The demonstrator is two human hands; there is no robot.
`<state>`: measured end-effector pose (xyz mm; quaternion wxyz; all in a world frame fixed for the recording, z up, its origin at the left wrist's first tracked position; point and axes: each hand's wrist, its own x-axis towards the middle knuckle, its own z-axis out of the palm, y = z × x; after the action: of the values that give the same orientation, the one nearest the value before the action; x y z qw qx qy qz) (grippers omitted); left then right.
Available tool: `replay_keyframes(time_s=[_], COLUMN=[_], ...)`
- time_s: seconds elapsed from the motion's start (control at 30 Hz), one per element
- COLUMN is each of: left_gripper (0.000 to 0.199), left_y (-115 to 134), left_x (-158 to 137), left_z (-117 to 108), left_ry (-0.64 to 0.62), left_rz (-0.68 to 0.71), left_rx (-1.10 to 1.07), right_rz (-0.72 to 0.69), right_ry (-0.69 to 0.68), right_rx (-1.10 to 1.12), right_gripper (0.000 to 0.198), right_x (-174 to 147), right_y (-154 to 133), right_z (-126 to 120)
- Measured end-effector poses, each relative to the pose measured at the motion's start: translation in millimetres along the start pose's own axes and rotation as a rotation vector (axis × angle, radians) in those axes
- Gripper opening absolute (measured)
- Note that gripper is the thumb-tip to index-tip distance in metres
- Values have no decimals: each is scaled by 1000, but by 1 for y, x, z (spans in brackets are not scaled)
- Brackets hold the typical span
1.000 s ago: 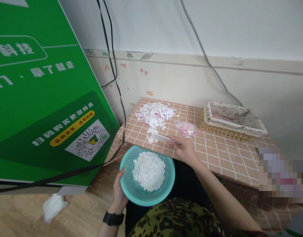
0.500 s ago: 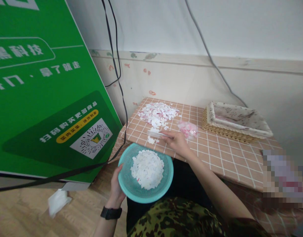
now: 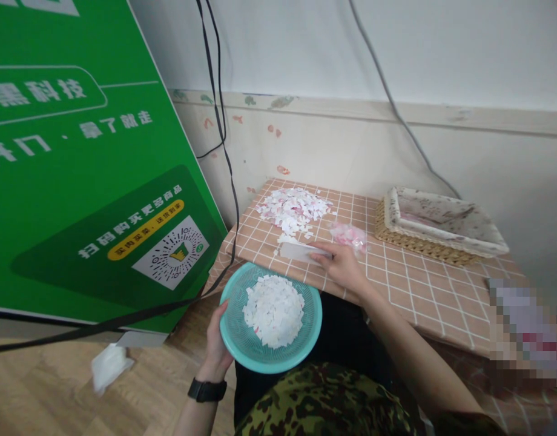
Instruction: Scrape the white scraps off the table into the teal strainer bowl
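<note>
My left hand point(image 3: 218, 340) grips the rim of a round turquoise colander point(image 3: 301, 358) at its left side. White paper scraps point(image 3: 273, 310) are heaped inside it, with a few pink bits. The colander sits just below the table's front edge. Over that edge my right hand point(image 3: 343, 265) pinches a flat pale card point(image 3: 295, 251), held tilted with its face toward me. Loose scraps lie at the card's far side, trailing back to a larger pile of white and pink paper scraps point(image 3: 291, 209). A clear bag of pink pieces point(image 3: 349, 235) lies beyond my right hand.
A lined wicker basket point(image 3: 424, 245) stands on the checked tablecloth point(image 3: 396, 278) at right. On the left rises a green printed panel point(image 3: 92, 181), with a dark strap point(image 3: 137, 318) crossing it. A white bag point(image 3: 110, 366) lies on the floor. A blurred patch covers the far right.
The card has turned so more of its face shows, and it has moved slightly right. Scraps near the table edge are now less visible. My left hand still holds the colander.
</note>
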<state>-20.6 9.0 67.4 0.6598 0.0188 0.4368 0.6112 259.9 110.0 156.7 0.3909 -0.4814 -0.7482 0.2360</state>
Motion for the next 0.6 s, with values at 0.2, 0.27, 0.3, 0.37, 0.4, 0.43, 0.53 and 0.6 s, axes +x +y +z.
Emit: replay_keyframes(time_s=[0.2, 0.27, 0.3, 0.37, 0.4, 0.43, 0.53, 0.6], left_gripper=[24, 25, 25, 25, 25, 25, 26, 24], left_y=[-2, -3, -3, -4, -4, -4, -6, -7], left_x=[1, 2, 2, 2, 2, 2, 0, -1], left_z=[0, 0, 0, 1, 1, 1, 3, 4], left_ry=[-12, -12, -11, -13, -17, -21, -21, -16], left_rz=[13, 17, 13, 5, 5, 6, 8, 2], left_rx=[-5, -2, 0, -1, -4, -7, -12, -8], right_rz=[54, 49, 39, 13, 4, -2, 5, 13], right_ry=[187, 177, 149, 89, 71, 70, 122, 127], right_rx=[-98, -92, -83, -67, -65, -68, -103, -104], right_gripper=[28, 28, 27, 27, 27, 27, 26, 26], right_x=[11, 13, 13, 14, 14, 15, 14, 12], right_y=[23, 25, 24, 23, 23, 23, 25, 27], right_z=[-10, -10, -10, -10, -11, -13, -17, -20])
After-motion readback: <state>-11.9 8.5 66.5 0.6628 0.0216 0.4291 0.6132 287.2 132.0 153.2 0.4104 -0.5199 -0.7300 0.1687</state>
